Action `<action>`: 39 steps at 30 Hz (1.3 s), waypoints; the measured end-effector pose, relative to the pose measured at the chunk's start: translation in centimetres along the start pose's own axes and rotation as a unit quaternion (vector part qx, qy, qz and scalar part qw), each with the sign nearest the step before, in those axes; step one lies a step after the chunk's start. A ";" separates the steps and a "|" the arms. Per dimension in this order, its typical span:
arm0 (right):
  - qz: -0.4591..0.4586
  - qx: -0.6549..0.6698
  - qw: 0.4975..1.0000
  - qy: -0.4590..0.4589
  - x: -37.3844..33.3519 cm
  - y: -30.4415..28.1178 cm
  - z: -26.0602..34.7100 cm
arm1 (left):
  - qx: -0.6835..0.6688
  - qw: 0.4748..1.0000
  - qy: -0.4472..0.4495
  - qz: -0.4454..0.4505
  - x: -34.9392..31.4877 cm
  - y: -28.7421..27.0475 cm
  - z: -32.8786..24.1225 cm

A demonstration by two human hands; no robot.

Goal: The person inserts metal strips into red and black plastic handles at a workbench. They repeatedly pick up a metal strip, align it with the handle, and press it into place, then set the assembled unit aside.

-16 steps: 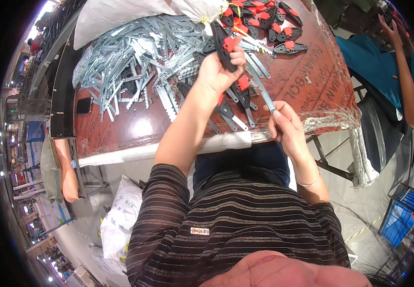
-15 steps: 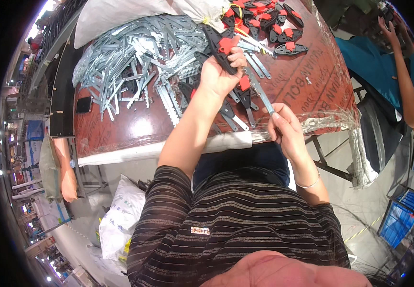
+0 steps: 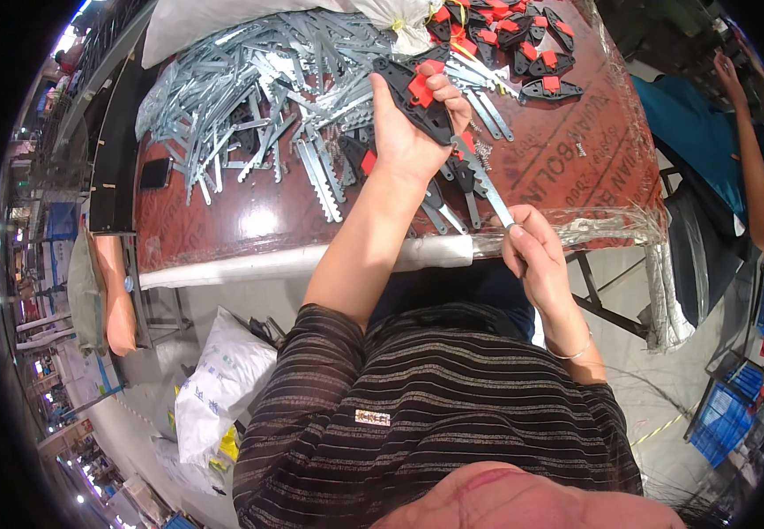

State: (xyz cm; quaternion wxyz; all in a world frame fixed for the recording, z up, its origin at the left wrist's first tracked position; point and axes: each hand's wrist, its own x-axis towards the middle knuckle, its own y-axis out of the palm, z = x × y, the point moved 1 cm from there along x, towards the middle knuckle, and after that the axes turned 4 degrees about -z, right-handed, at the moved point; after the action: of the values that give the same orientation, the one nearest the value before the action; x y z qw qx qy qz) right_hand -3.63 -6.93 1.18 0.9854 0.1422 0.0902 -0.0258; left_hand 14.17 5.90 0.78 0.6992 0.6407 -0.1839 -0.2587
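My left hand [image 3: 417, 132] is closed around a black plastic part [image 3: 396, 78] with a red tab [image 3: 422, 86], raised over the table. Its fingers wrap the right side of the part, and the thumb shows on the left. Between the thumb and fingers of my right hand [image 3: 536, 256] is the lower end of a flat notched metal strip [image 3: 491, 192]. The strip slants up to the lower tip of the black part; whether it enters the part I cannot tell. Beneath lie more black parts and strips, partly hidden by my left hand.
A heap of metal strips [image 3: 223, 106] covers the table's far left. Black-and-red parts [image 3: 549, 86] cluster at the far right by a white sack [image 3: 214, 25]. A phone [image 3: 155, 173] lies at the left edge. Another person's arm [image 3: 756, 176] is at the right.
The black part has tilted and turned in my left hand, and my left thumb now shows apart on its left. My right hand, still with the strip, sits slightly lower and further right in view.
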 end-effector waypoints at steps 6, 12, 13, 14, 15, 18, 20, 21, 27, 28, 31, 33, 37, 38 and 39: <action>-0.015 -0.008 1.000 0.010 -0.5 -0.1 -0.1 | -0.017 1.000 0.020 0.007 0.1 -0.1 0.4; -0.005 -0.004 1.000 0.020 -1.0 -0.4 0.8 | 0.080 0.994 0.079 -0.020 -0.4 -0.5 0.7; -0.005 -0.003 1.000 0.018 -1.0 -0.5 0.9 | 0.112 0.988 0.101 -0.040 -0.6 -0.5 0.8; -0.001 0.004 1.000 0.020 -1.0 -0.5 0.9 | 0.107 0.988 0.103 -0.041 -0.7 -0.5 0.9; 0.003 0.010 1.000 0.022 -0.9 -0.5 0.8 | 0.101 0.988 0.106 -0.041 -0.9 -0.5 0.8; -0.004 0.021 1.000 0.006 -0.5 0.4 -0.1 | 0.059 0.993 0.082 -0.055 -0.9 -0.6 0.7; -0.016 0.023 1.000 -0.008 -0.4 1.8 -1.2 | 0.012 0.997 0.036 -0.067 -1.4 -0.7 1.9; -0.014 0.016 0.999 -0.025 -0.2 2.1 -1.4 | 0.050 0.992 0.036 -0.108 -1.8 -0.9 3.0; -0.019 -0.016 0.998 -0.056 2.5 2.7 -1.0 | 0.095 0.993 0.042 -0.058 -2.1 -1.8 3.6; -0.018 -0.028 0.998 -0.053 2.8 2.7 -0.9 | 0.120 0.988 0.059 -0.080 -2.1 -1.8 3.6; -0.007 -0.049 0.998 -0.039 3.6 2.3 -0.2 | 0.204 0.971 0.094 -0.087 -2.9 -1.1 3.2; 0.000 -0.067 0.997 -0.037 4.3 2.0 -0.1 | 0.218 0.967 0.107 -0.079 -3.0 -0.9 3.0; 0.004 -0.144 0.989 -0.034 5.7 1.3 0.0 | 0.203 0.967 0.129 -0.083 -2.7 -1.4 1.0; 0.003 -0.167 0.985 -0.033 6.1 1.1 0.1 | 0.195 0.966 0.142 -0.092 -2.6 -1.4 0.2; -0.022 -0.245 0.969 -0.029 6.7 0.4 0.6 | 0.223 0.947 0.178 -0.145 -2.6 -0.8 -0.6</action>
State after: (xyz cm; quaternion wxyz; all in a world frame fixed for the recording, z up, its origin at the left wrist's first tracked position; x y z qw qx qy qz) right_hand 3.04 -6.85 0.61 0.9916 -0.1063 0.0682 -0.0290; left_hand 12.41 7.92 0.11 0.5144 0.8357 -0.0144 -0.1918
